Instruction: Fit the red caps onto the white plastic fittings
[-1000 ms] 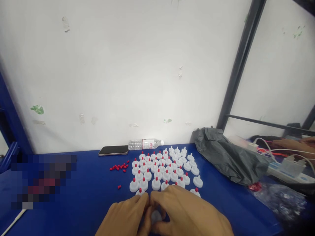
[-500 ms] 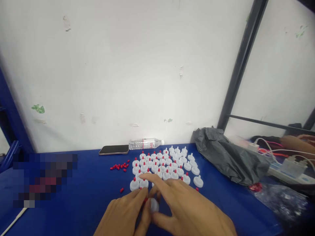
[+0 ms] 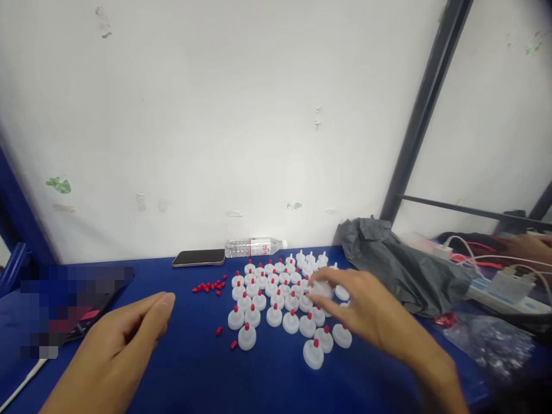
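Note:
White plastic nozzle caps stand in loose rows on the blue table, most topped by a small red tip; those at the back right have bare white spouts. My right hand is over the right side of the group, thumb and fingers curved around a blurred white nozzle cap. My left hand hovers left of the rows with thumb pressed to curled fingers; anything inside them is hidden. Loose red tips lie in a small pile left of the caps, with two more nearer me.
Along the wall lie a phone and a clear water bottle. A grey plastic bag, a power strip with cables and a clear bag occupy the right. At left is a dark, partly pixelated device.
My hands have parted from around a white cap in front: left hand moved left, right hand moved right and forward to the caps. A red-tipped cap now stands in view at the front.

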### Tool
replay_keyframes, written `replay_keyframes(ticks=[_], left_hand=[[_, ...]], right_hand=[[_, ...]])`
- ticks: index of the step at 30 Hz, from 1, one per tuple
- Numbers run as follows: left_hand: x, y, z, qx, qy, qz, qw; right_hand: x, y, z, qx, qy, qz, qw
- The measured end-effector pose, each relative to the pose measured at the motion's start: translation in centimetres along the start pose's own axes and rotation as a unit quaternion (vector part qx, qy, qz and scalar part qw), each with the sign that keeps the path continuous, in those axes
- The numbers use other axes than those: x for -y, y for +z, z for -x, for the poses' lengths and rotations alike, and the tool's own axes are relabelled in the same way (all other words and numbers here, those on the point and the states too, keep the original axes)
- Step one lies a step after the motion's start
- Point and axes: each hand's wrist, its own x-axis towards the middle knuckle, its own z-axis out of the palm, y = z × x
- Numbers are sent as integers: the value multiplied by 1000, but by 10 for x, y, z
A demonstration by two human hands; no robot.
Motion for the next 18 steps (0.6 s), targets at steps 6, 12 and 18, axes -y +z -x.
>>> replay_keyframes(ticks=[6, 12, 18], left_hand=[[-31, 25, 3, 135, 41, -112, 984], [-38, 55, 13, 184, 42, -202, 961], [-44, 63, 16, 132, 76, -224, 963]], right_hand=[[-48, -30, 8, -32, 84, -7, 996], [-85, -33, 12, 9, 111, 11, 994], [-107, -31, 14, 84, 176, -17, 981]])
